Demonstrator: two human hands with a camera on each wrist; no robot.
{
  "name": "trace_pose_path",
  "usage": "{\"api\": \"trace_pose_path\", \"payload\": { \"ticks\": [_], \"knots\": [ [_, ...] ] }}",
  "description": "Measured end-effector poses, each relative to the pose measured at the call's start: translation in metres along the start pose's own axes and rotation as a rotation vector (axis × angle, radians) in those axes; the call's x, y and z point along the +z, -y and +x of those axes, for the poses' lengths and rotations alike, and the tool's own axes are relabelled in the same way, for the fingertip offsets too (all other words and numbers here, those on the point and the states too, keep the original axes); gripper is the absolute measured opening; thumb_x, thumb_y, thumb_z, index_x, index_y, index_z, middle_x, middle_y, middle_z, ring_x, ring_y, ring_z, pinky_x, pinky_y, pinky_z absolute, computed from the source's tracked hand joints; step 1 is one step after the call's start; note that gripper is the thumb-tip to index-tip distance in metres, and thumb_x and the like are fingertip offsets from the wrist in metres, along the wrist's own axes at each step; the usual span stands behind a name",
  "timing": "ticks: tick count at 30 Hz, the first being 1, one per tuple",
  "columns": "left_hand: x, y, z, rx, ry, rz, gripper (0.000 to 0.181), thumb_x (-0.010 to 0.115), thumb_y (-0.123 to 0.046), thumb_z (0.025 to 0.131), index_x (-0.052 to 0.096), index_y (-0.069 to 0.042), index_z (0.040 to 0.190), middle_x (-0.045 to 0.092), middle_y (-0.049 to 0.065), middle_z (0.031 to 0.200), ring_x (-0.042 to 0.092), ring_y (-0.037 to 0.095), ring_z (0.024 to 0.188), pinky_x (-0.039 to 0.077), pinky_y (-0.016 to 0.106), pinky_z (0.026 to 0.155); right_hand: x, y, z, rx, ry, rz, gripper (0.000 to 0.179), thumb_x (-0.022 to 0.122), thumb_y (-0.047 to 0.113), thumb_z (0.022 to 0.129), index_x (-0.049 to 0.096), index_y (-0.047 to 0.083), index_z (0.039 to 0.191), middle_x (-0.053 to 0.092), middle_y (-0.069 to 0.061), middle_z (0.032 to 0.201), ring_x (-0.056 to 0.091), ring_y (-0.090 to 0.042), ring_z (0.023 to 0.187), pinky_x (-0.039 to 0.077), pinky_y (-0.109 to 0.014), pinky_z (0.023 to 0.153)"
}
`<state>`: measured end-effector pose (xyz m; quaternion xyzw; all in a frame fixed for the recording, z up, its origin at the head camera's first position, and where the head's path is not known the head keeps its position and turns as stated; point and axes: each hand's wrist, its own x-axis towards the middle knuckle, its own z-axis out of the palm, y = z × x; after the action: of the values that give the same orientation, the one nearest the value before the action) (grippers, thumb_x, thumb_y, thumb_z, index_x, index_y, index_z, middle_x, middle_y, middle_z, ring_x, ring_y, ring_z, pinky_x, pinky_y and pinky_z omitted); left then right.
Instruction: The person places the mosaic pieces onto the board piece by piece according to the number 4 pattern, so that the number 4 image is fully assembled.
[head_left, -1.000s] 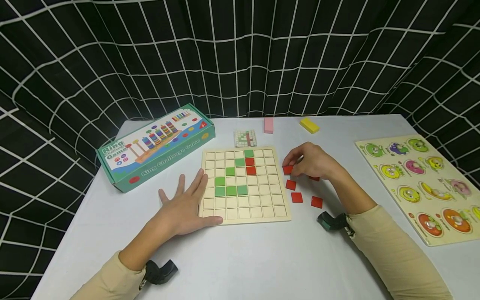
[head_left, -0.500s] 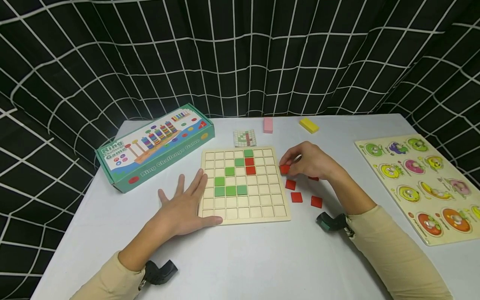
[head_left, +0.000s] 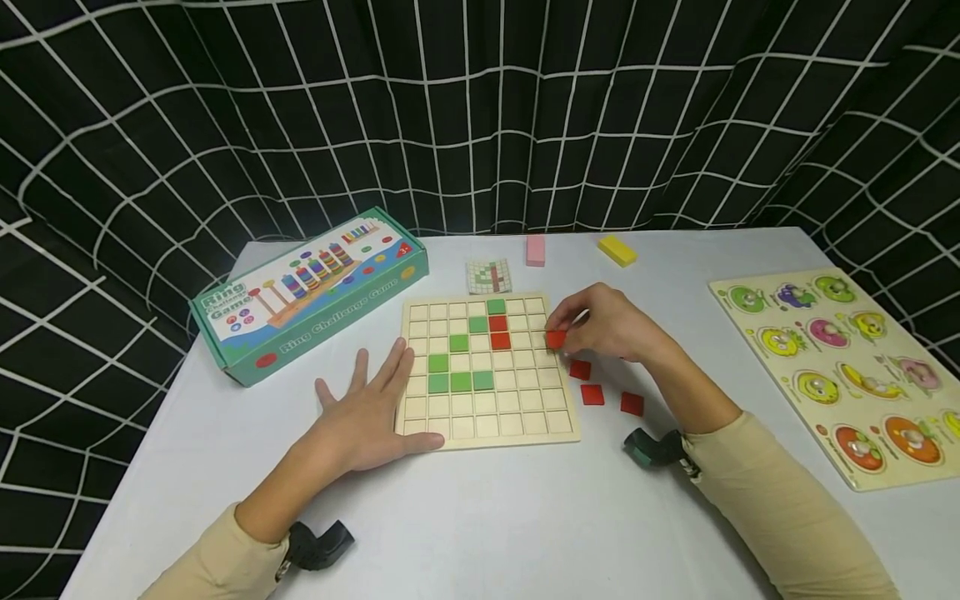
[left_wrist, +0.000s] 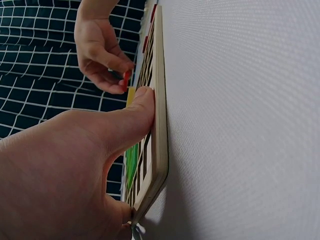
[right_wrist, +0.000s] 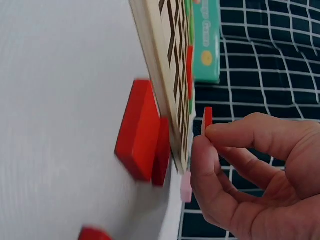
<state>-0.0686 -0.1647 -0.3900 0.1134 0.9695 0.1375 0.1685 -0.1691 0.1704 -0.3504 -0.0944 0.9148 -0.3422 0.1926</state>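
A wooden grid board (head_left: 523, 425) lies on the table, with several green tiles (head_left: 461, 382) and two red tiles (head_left: 499, 341) set in its squares. My left hand (head_left: 367, 421) is spread at the board's left side, its thumb resting on the near left corner and its fingertips along the left edge. Between thumb and fingers, my right hand (head_left: 609, 323) pinches a red tile (head_left: 556, 339) above the board's right edge. The right wrist view shows this pinched tile (right_wrist: 208, 119) held on edge, raised over the table. Loose red tiles (head_left: 592, 394) lie right of the board.
Behind the board is a small pattern card (head_left: 488, 277). Farther back lie a pink block (head_left: 535, 250) and a yellow block (head_left: 617, 251). A green Ring Challenge Game box (head_left: 311, 292) stands at left, and a fruit puzzle board (head_left: 840, 367) lies at right.
My right hand has lifted the red tile from the table and carried it left to the board's right edge. My left hand has stayed in place.
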Motion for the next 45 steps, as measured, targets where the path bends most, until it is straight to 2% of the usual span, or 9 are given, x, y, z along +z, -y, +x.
{"api": "trace_pose_path", "payload": {
  "ticks": [7,20,31,40,45],
  "knots": [
    [0.001,0.001,0.000,0.001,-0.002,-0.001,0.124,0.063,-0.083,0.081,0.008,-0.016,0.169,-0.001,0.001,0.178,0.000,0.054,0.158,0.002,0.095,0.100,0.012,0.010,0.003,-0.019,0.013,0.029,0.028,0.076,-0.003,0.079,0.079,0.008,0.104,0.068,-0.010,0.097,0.061,-0.024,0.084,0.052,-0.030,0.063],
    [0.000,0.001,0.000,0.003,-0.005,-0.003,0.124,0.063,-0.084,0.080,0.008,-0.016,0.169,-0.001,0.001,0.178,0.000,0.054,0.158,0.002,0.095,0.100,0.026,0.026,0.009,-0.042,0.023,0.002,0.028,0.076,-0.002,0.079,0.080,0.012,0.102,0.070,-0.007,0.096,0.060,-0.024,0.088,0.051,-0.030,0.067],
    [0.001,0.001,0.001,-0.003,0.009,0.004,0.125,0.063,-0.084,0.080,0.007,-0.017,0.169,-0.002,0.001,0.178,0.000,0.054,0.158,0.002,0.095,0.100,0.035,0.036,0.011,-0.037,0.064,-0.004,0.027,0.079,-0.001,0.078,0.080,0.013,0.100,0.072,-0.005,0.099,0.061,-0.024,0.092,0.052,-0.030,0.071],
    [0.001,0.001,0.001,-0.002,0.004,0.009,0.125,0.063,-0.084,0.080,0.008,-0.016,0.169,-0.001,0.001,0.178,0.001,0.054,0.158,0.003,0.095,0.100,0.043,0.040,0.013,-0.111,0.086,-0.019,0.030,0.075,-0.005,0.074,0.081,0.013,0.096,0.071,-0.004,0.091,0.063,-0.021,0.087,0.052,-0.030,0.072],
    [0.001,0.001,0.001,-0.005,0.009,0.018,0.125,0.062,-0.085,0.080,0.008,-0.016,0.169,-0.001,0.001,0.178,0.002,0.054,0.158,0.004,0.094,0.101,0.046,0.041,0.014,-0.098,0.097,-0.029,0.029,0.076,-0.005,0.073,0.080,0.013,0.095,0.071,-0.003,0.087,0.061,-0.021,0.087,0.050,-0.030,0.071]
  ]
}}
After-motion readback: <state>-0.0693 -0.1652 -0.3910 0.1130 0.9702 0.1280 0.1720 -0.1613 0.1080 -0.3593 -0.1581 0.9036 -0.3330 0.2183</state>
